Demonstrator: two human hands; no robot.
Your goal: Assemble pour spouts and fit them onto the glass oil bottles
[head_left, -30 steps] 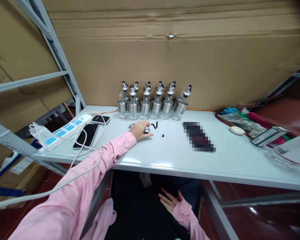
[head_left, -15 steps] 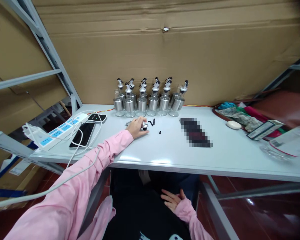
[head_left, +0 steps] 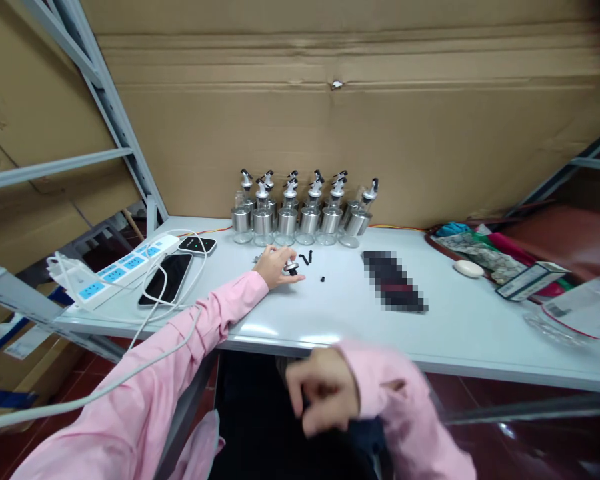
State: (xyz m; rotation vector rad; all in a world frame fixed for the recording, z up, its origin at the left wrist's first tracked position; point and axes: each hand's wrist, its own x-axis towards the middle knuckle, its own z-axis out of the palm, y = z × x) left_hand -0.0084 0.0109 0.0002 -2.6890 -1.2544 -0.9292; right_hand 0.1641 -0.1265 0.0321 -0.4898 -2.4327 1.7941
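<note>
Glossy white tabletop [head_left: 460, 327] could send the silver-and-black metallic stopper [head_left: 293, 267] rolling toward three o'clock if the left hand's [head_left: 274, 267] fingertip pinch slips; the blurred right hand [head_left: 330, 383] hangs half-curled, contents unclear.

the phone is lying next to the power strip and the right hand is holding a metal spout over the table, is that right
Not quite: the head view shows the left hand holding the metal spout over the table. The right hand is blurred, in front of the table's near edge. The phone is indeed next to the power strip.
</note>
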